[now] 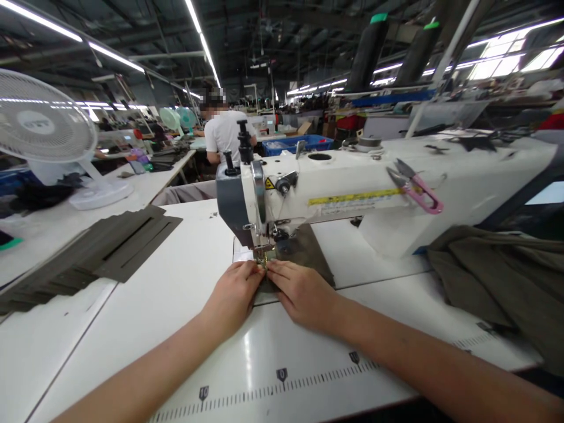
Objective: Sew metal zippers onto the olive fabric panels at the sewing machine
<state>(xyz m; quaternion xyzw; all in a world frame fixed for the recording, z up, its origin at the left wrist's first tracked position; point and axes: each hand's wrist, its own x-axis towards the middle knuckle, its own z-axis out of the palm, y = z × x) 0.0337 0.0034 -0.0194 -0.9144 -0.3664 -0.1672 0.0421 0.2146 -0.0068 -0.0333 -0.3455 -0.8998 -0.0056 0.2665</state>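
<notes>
A dark olive piece of fabric (311, 251) lies on the bed of a white sewing machine (343, 176), partly beneath the presser foot (263, 248). Just in front of the foot, my left hand (233, 294) has its fingers curled and pressed together at the fabric's near left edge. My right hand (308, 294) rests against the same piece, its fingers close together and gripping it beside the left fingertips. The two hands almost meet below the needle. What lies directly beneath the fingertips is hidden.
Stacked olive fabric panels (127, 241) lie on the left, more olive cloth (493, 276) on the right. Pink-handled thread snips (418, 188) sit on the machine arm. A white fan (44, 123) stands left. Ahead, a person in a white shirt (227, 135) is near a blue crate (299, 144).
</notes>
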